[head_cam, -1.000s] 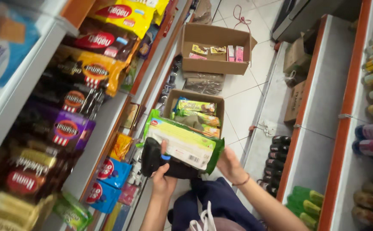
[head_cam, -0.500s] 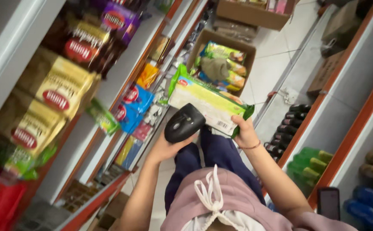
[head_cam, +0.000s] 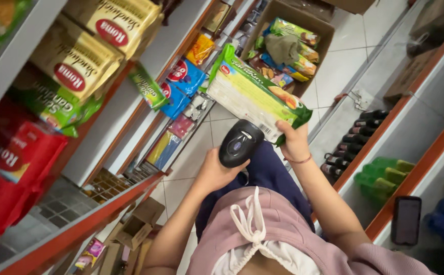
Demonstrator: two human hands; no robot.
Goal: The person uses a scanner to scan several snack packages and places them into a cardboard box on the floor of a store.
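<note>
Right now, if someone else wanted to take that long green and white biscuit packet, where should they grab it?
Probably the free far end of the long green and white biscuit packet, from the upper left. The right hand pinches its near end, and the black handheld scanner sits below there.

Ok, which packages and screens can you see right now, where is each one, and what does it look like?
Green and white packet: long flat pack, held in the right hand.
Black scanner: rounded, in the left hand, under the packet.
Gold bags: left shelf, red oval labels.
Red bags: lower left shelf.
Blue packs: lower shelf.
Cardboard box: on the floor, with colourful packets.
Phone: dark screen, right shelf.
</note>
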